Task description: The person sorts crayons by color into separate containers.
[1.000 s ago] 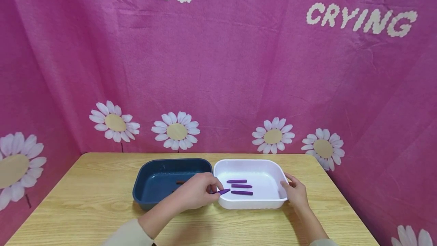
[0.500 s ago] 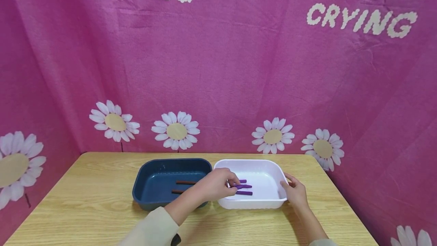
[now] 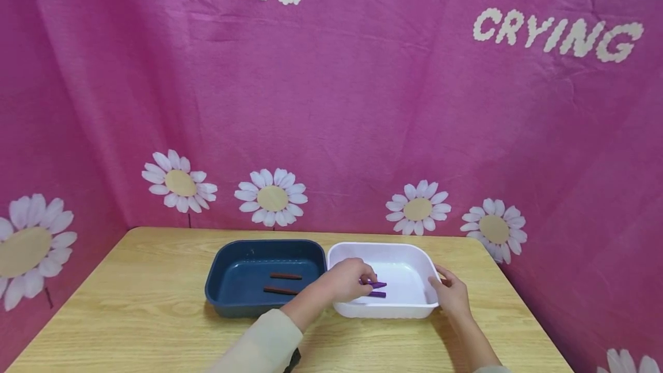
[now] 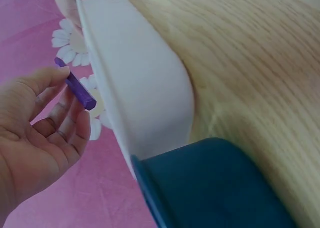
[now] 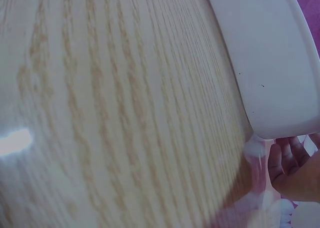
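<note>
My left hand (image 3: 352,281) is over the left half of the white plastic tray (image 3: 406,307), pinching a purple crayon (image 4: 80,90) between thumb and fingertips. Below the hand, more purple crayons (image 3: 380,295) lie on the tray floor, partly hidden by it. At the tray's right end, my right hand (image 3: 452,293) grips the wall, thumb over the rim and fingers outside. In the right wrist view, curled fingers (image 5: 289,155) show at the tray's end.
A dark blue tray (image 3: 233,281) stands against the white one on the left. Two brown crayons (image 3: 285,276) lie in it. Both trays are on a wooden table (image 3: 155,304), with a pink flowered cloth (image 3: 342,102) hanging behind.
My left hand has carried the purple crayon rightward, from the white tray's left rim to over the crayons inside. Both brown crayons have come into view. The right hand keeps its hold.
</note>
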A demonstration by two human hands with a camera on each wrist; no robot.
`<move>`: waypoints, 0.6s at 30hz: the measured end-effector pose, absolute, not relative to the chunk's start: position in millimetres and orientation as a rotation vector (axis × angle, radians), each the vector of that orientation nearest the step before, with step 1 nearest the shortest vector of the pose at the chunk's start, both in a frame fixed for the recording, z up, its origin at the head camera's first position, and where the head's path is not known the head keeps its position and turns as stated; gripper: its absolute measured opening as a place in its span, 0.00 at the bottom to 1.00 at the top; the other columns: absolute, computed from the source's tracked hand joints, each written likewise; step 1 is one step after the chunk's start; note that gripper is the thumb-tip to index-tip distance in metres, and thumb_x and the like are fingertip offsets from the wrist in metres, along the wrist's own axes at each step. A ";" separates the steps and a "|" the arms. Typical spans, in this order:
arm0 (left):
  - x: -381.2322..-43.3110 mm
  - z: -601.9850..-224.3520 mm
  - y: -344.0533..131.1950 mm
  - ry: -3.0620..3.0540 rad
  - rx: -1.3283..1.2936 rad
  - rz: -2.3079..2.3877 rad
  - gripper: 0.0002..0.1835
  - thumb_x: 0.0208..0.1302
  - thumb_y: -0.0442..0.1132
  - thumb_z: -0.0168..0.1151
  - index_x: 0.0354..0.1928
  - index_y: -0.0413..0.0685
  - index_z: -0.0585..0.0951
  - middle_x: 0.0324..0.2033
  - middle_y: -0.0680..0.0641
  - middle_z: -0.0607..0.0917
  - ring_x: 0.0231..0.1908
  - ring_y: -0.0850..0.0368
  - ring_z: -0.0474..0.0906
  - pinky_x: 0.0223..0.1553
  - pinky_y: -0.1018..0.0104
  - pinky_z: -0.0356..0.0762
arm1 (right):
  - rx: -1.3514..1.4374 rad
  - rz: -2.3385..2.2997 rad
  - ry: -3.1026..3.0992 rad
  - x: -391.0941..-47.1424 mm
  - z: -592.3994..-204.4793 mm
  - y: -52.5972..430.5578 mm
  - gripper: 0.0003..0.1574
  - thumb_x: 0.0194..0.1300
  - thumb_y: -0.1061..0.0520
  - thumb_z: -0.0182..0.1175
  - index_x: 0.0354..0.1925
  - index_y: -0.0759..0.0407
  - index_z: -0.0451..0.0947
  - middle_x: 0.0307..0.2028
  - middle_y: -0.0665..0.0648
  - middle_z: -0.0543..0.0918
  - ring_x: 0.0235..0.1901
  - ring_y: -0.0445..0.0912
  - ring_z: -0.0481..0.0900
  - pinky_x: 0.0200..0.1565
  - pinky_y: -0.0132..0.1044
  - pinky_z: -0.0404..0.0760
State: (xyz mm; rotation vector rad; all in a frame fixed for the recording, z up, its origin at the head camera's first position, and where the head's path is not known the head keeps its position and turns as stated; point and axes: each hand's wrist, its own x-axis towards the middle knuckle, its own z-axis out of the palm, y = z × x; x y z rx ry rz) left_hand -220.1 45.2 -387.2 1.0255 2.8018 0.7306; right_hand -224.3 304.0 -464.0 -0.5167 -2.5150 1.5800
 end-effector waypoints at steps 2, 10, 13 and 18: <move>-222.2 -391.5 47.8 2.817 0.999 0.688 0.08 0.59 0.38 0.63 0.40 0.49 0.85 0.30 0.54 0.84 0.30 0.68 0.72 0.37 0.77 0.72 | -0.508 1.572 -2.510 -223.5 -463.3 303.1 0.29 0.67 0.56 0.50 0.65 0.63 0.63 0.53 0.73 0.70 0.48 0.58 0.73 0.44 0.39 0.80; -229.7 -406.3 53.1 2.878 0.995 0.495 0.08 0.59 0.39 0.63 0.39 0.51 0.86 0.29 0.55 0.83 0.29 0.66 0.70 0.36 0.75 0.71 | -0.497 1.566 -2.488 -224.0 -464.9 303.4 0.29 0.66 0.58 0.51 0.64 0.64 0.65 0.52 0.74 0.71 0.48 0.58 0.73 0.45 0.42 0.81; -231.1 -410.4 52.9 2.871 0.980 0.480 0.07 0.58 0.39 0.62 0.38 0.51 0.85 0.27 0.55 0.82 0.29 0.66 0.70 0.36 0.75 0.71 | -0.501 1.573 -2.487 -225.9 -466.9 304.4 0.28 0.67 0.57 0.51 0.64 0.63 0.65 0.53 0.74 0.72 0.48 0.57 0.74 0.45 0.43 0.81; -231.8 -415.6 51.4 2.848 0.935 0.488 0.05 0.57 0.38 0.62 0.35 0.50 0.85 0.24 0.56 0.79 0.28 0.66 0.70 0.35 0.75 0.70 | -0.497 1.573 -2.482 -227.9 -469.2 306.1 0.29 0.67 0.56 0.52 0.64 0.64 0.65 0.52 0.74 0.72 0.47 0.57 0.75 0.44 0.42 0.81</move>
